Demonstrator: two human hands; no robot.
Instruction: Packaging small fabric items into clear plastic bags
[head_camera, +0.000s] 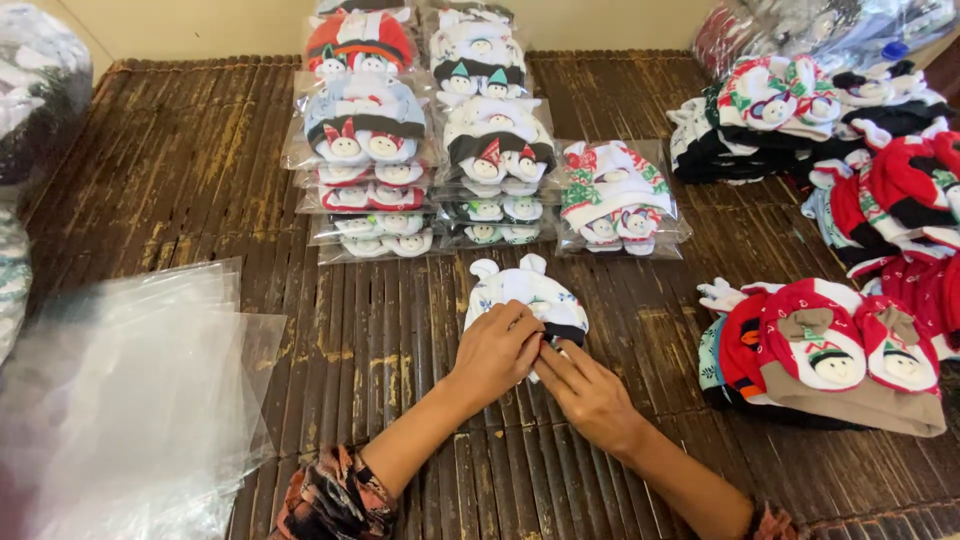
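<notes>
Head view: left hand (495, 350) and right hand (590, 392) both pinch the lower edge of a white baby hat (522, 293) lying mid-mat (180, 170), unbagged. Stacks of bagged hats (430, 130) sit beyond it; loose hats (830, 350) right, empty clear bags (130, 390) left. Partway, by the look of it.

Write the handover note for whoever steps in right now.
Left hand and right hand both rest on a white baby hat set at mid-mat, fingers meeting at its lower edge.
Done: bagged sets stacked in rows at the back, one more bagged set beside them.
Left: loose unbagged hats piled on the right.
Empty clear bags lie at the left.
</notes>
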